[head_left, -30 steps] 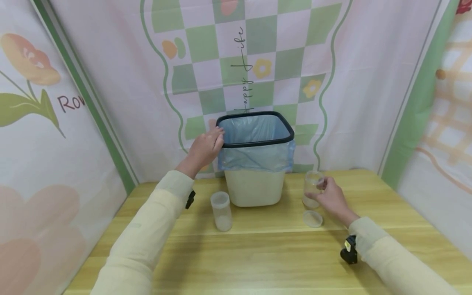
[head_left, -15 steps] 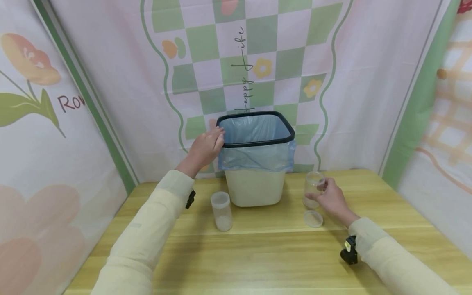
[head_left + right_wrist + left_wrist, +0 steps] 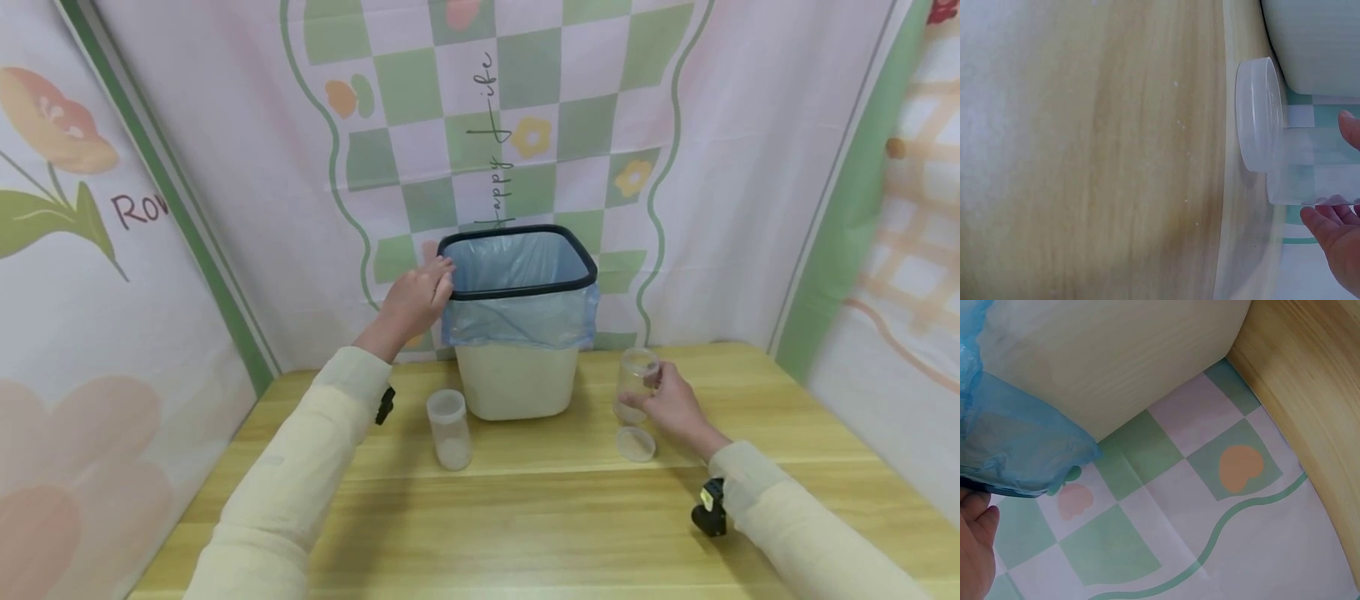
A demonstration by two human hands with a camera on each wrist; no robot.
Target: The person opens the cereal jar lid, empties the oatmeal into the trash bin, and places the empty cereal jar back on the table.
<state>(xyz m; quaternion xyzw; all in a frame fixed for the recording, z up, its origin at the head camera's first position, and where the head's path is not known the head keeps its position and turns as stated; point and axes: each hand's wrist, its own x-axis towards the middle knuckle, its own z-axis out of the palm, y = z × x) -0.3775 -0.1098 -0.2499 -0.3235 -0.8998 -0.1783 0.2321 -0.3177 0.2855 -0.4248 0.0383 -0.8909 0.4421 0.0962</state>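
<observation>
- We see a big cloth wall (image 3: pixel 585 125) with green and white squares behind the bin (image 3: pixel 517 383).
- We see a wooden desk (image 3: pixel 480 533), and the bin stands upright near its back edge.
- A thin blue bag (image 3: pixel 517 323) lines the bin and hangs down over its outside.
- The bin has a black rim (image 3: pixel 517 292) around its top.
- Our left hand (image 3: pixel 416 298) holds that rim at the left side of the bin. We think this helps the bin stay put.
- Our right hand (image 3: pixel 675 407) is to the right of the bin. Its thumb is on one side of the clear jar (image 3: pixel 632 379) and its fingers are on the other, so it is holding the jar.
- That clear jar is to the right of the bin. It looks upright, with its bottom on the desk and no top on.
- A milky jar (image 3: pixel 450 433) stands up in front of the bin, a bit to the left. We cannot tell if it has a top on.
- A round lid (image 3: pixel 636 445) lies flat on the desk, in front of the bin and to its right, close to the clear jar.
- We think the step now is holding on. Moving the clear jar would call for a soft squeeze and a straight lift, so we do not bump the lid.
</observation>
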